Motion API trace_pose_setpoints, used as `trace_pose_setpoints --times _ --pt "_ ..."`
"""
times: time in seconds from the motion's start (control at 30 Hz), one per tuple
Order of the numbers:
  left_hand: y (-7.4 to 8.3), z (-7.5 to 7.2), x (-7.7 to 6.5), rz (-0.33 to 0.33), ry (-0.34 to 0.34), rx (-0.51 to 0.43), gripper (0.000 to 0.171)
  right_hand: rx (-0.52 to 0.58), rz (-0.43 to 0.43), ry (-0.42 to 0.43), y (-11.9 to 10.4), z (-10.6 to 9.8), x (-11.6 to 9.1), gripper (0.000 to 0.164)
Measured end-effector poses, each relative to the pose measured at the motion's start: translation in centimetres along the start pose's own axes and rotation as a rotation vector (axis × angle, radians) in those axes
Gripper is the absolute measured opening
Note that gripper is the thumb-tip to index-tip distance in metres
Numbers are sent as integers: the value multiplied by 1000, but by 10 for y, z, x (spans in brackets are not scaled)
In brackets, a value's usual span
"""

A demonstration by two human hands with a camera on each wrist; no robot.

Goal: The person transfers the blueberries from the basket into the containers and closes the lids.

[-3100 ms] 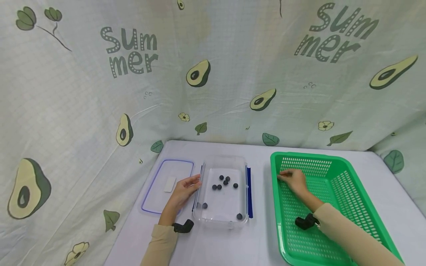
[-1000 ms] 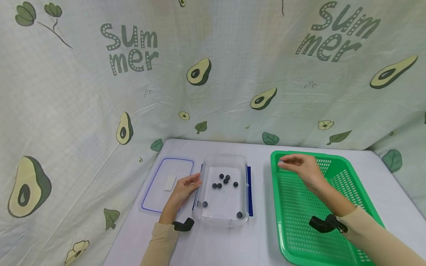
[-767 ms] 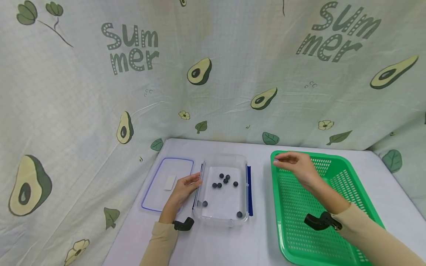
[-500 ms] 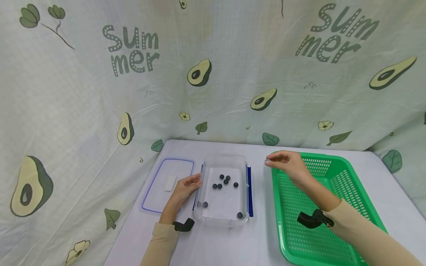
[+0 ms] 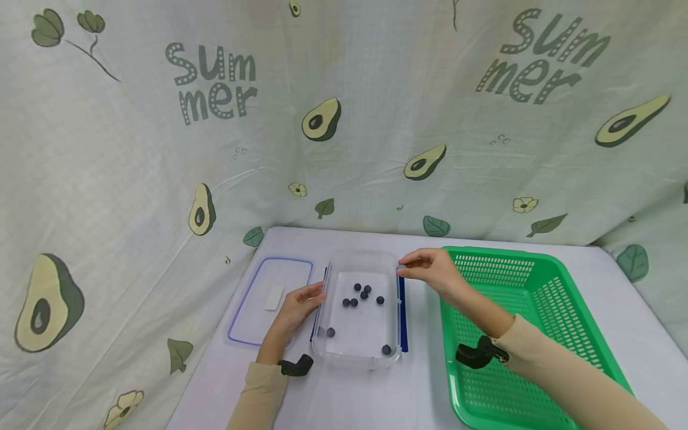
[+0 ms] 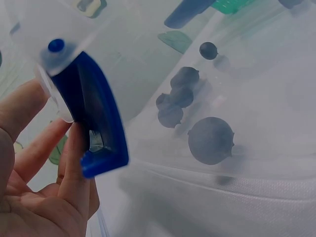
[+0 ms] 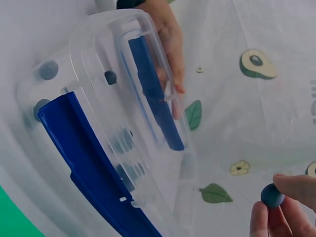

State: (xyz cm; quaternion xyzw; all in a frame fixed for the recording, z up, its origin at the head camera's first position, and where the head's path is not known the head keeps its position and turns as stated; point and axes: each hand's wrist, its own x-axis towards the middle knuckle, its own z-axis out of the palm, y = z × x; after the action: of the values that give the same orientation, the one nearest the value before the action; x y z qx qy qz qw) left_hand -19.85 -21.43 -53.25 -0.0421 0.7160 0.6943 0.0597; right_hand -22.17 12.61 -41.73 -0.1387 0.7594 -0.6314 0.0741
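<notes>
A clear plastic box [image 5: 371, 319] with blue side latches stands mid-table, several blueberries [image 5: 365, 295] lying scattered on its floor. My left hand [image 5: 295, 307] touches the box's left side, its fingers against the wall and the lowered blue latch [image 6: 106, 118]. Above the box's right rim, near the far corner, is my right hand [image 5: 430, 270]. Between thumb and fingertips it pinches one blueberry [image 7: 272, 196], plain in the right wrist view but hidden by the fingers in the head view.
Right of the box stands a green slotted basket [image 5: 450, 370], with my right forearm across it. To the left a clear lid [image 5: 252, 310] with a blue edge lies flat, a white rectangle [image 5: 274, 297] on it. A printed curtain [image 5: 365, 149] hangs behind the table.
My right hand has lifted from the basket's left side and moved leftward over its rim to the box, carrying the blueberry. My left hand and the box have stayed put.
</notes>
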Motion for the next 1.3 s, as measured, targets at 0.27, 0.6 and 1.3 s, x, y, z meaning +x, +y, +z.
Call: trace_pose_setpoints --times 0.27,0.6,1.3 --pt "-1 0 -1 -5 5 6 48 37 47 -59 2 23 3 25" --pt "-1 0 0 -10 4 13 49 -20 100 -127 16 43 1 22" --pt "-1 0 0 6 -9 -9 49 -92 75 -157 35 62 -1 21"
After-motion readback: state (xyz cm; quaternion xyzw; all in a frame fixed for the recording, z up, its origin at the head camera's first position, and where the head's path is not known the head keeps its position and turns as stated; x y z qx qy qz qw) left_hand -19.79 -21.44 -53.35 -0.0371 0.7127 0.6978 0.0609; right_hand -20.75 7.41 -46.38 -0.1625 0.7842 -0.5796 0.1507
